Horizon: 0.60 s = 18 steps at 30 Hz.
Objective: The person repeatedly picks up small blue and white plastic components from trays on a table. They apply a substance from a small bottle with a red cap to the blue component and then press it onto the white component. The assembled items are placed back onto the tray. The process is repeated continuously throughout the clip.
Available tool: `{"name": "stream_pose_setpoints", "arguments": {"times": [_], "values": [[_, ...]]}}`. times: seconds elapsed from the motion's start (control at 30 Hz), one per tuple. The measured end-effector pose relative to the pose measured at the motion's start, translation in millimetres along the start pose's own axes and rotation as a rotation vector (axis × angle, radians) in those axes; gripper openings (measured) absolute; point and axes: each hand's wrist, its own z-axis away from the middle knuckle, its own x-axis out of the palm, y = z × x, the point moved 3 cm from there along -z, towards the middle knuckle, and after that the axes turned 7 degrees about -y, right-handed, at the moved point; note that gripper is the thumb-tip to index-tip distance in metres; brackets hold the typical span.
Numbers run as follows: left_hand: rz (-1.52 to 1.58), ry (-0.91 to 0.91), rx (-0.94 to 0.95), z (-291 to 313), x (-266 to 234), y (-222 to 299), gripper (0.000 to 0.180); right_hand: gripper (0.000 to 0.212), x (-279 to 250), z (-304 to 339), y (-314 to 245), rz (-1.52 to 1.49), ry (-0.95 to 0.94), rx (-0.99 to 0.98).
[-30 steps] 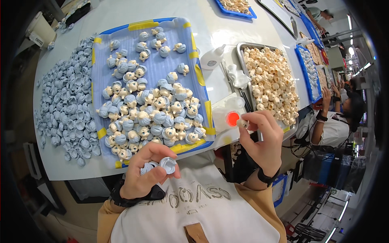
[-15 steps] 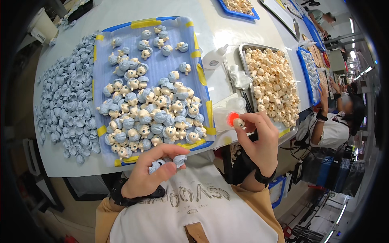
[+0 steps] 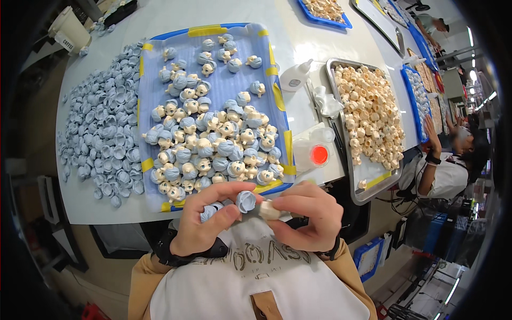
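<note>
My left hand (image 3: 194, 226) is closed, pinching a hollow light-blue doll hair piece (image 3: 246, 201) at its fingertips, open side showing. A second light-blue piece (image 3: 210, 212) is tucked in the curl of its fingers. Close beside, my right hand (image 3: 316, 220) pinches a small cream doll head piece (image 3: 270, 210) between thumb and fingers. Whether the cream and blue pieces touch, I cannot tell. Both hands are over my apron, just in front of a blue tray (image 3: 154, 45) piled with doll heads (image 3: 204, 146) wearing blue hair.
Loose blue hair pieces (image 3: 101, 122) are heaped left of the tray. To the right stand a white squeeze bottle (image 3: 295, 77), a container with red contents (image 3: 319, 155) and a metal tray (image 3: 356, 196) of cream pieces (image 3: 368, 114). A co-worker (image 3: 442, 170) sits farther right.
My right hand has come left from beside the red container to my left hand, carrying the cream head piece. The blue piece at my left fingertips has turned to show its hollow.
</note>
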Motion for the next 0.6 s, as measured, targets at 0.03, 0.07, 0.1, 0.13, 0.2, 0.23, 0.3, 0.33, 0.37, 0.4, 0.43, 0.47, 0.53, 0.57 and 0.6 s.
{"name": "stream_pose_setpoints", "arguments": {"times": [0.03,0.07,0.1,0.13,0.2,0.23,0.3,0.33,0.37,0.4,0.43,0.47,0.53,0.57,0.6], "values": [[-0.005,-0.006,-0.009,1,0,-1,0.036,0.036,4,-1,1,0.028,-0.042,-0.005],[-0.026,0.001,-0.023,1,1,1,0.036,0.035,8,-3,3,0.057,-0.083,-0.010],[-0.047,0.008,-0.038,0,3,3,0.035,0.035,12,-3,5,0.085,-0.124,-0.014],[-0.070,0.016,-0.050,0,4,5,0.035,0.038,14,-2,7,0.090,-0.122,-0.026],[-0.109,-0.015,-0.038,0,3,5,0.037,0.041,13,1,9,0.122,-0.129,-0.076],[-0.126,-0.035,-0.034,0,3,4,0.038,0.043,13,2,9,0.141,-0.131,-0.097],[-0.033,-0.032,-0.053,0,4,1,0.042,0.044,13,1,10,0.192,-0.107,-0.120],[0.012,-0.024,-0.065,-1,5,1,0.044,0.045,14,-1,10,0.210,-0.096,-0.133],[0.023,-0.039,-0.047,-2,5,0,0.045,0.044,15,-3,9,0.227,-0.082,-0.113],[0.033,-0.052,-0.028,-5,5,-2,0.047,0.043,17,-6,7,0.244,-0.069,-0.092],[0.101,-0.047,-0.065,-1,6,-1,0.047,0.042,23,-8,5,0.253,-0.057,-0.076],[0.172,-0.045,-0.099,1,8,0,0.047,0.041,26,-8,6,0.283,-0.053,-0.105],[0.086,-0.069,-0.113,0,7,3,0.047,0.040,28,-6,9,0.316,-0.065,-0.136],[0.058,-0.068,-0.130,2,5,3,0.049,0.040,29,-7,11,0.335,-0.075,-0.128],[0.030,-0.075,-0.073,4,4,7,0.046,0.039,31,-7,12,0.298,-0.072,-0.063]]}}
